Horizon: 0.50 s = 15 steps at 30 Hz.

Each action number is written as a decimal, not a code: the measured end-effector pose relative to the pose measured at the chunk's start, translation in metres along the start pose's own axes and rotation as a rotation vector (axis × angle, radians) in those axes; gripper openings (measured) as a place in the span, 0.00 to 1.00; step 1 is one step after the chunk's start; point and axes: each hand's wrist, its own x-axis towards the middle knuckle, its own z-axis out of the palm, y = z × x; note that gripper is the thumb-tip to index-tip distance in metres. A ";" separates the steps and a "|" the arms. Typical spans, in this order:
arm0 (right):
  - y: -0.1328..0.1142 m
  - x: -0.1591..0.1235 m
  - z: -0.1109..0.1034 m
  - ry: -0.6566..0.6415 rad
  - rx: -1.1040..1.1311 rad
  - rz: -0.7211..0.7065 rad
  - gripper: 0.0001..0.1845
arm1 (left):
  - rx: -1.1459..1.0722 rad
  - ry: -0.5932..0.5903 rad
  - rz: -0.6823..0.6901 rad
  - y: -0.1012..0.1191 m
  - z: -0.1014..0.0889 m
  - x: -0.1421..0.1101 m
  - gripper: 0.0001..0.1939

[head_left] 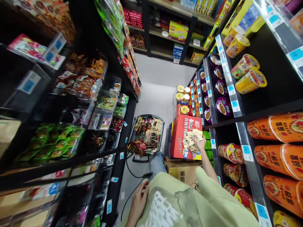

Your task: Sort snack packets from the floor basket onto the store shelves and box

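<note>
Your right hand (200,144) has its fingers clamped on a fanned bunch of cream snack packets (192,137), flat, their dark printing too small to read, at 4 o'clock over a red carton (178,134) labelled "红烧牛肉面". Orange noodle cups (279,156) toward 3 o'clock read "茄皇". Your left hand (140,197), at 6 o'clock, curls its fingers beside your pale green shirt (170,200); whether they grip anything, you can't tell.

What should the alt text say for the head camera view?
A person's right hand holds cream-coloured packets over a red box in a shop; the left hand is near the pale green shirt. A basket of assorted packets stands on the floor between stocked shelves.
</note>
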 end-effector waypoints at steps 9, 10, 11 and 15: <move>-0.012 -0.021 0.016 0.112 -0.149 -0.114 0.47 | -0.023 0.058 0.002 -0.041 -0.017 -0.010 0.22; -0.013 -0.023 0.018 0.123 -0.151 -0.140 0.44 | -0.023 0.065 0.002 -0.044 -0.018 -0.012 0.22; -0.014 -0.025 0.020 0.129 -0.148 -0.163 0.41 | -0.020 0.073 0.002 -0.045 -0.018 -0.014 0.22; -0.013 -0.028 0.025 0.054 -0.071 -0.162 0.34 | -0.011 0.091 0.004 -0.045 -0.018 -0.020 0.22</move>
